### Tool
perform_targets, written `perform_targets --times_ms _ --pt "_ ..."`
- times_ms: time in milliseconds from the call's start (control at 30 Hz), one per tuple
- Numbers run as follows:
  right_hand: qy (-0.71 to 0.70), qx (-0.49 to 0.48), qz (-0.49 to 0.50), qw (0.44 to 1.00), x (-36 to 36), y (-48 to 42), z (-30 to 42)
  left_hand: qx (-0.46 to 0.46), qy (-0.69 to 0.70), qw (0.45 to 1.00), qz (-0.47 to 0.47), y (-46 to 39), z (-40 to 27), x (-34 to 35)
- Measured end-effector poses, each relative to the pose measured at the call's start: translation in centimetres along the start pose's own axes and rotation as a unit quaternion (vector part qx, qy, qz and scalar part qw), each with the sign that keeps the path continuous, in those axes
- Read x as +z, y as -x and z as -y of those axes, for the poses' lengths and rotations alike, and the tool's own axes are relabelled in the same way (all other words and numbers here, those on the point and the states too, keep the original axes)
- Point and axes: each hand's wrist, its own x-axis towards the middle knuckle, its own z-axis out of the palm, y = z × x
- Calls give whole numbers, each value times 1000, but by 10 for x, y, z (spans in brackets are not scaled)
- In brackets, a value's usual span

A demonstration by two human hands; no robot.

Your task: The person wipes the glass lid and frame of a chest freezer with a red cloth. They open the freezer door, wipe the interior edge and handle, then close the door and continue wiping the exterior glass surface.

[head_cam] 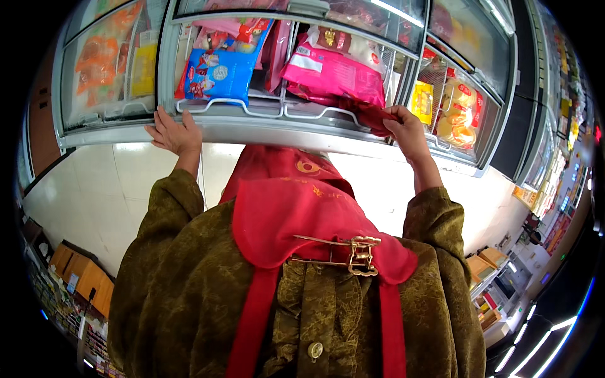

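Note:
A display freezer [283, 134] with a metal front rim stretches across in front of me. On that rim, towards the left, my left hand [174, 133] rests flat with its fingers apart and nothing in it. Farther right, my right hand [405, 127] pinches a dark red cloth [371, 118]. The cloth trails over the rim and the white wire rack [321, 113], against the lower corner of a pink food bag [338, 78]. A blue food bag [217, 75] stands in the rack section nearer my left hand.
Sliding glass lids [368, 23] cover the rear of the freezer. Yellow packets [422, 101] and bagged round buns [456, 113] sit in the right section; orange packages [97, 64] lie under glass at left. My red apron [302, 212] hangs between my arms, above the tiled floor [85, 189].

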Motion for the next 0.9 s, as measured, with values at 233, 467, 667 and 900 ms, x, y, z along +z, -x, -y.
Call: perform_targets --times_ms 233,467,667,900 --pt "-381 -61 98 917 -1 52 43 192 118 974 25 -1 -32 -23" --pt "-504 -114 106 849 -7 87 51 403 422 690 428 55 -215 -73" --pt "-560 -122 82 815 -9 103 47 404 383 709 433 90 -261 -57" --pt "-589 -87 -42 802 -30 118 30 412 399 727 377 77 -273 -42"
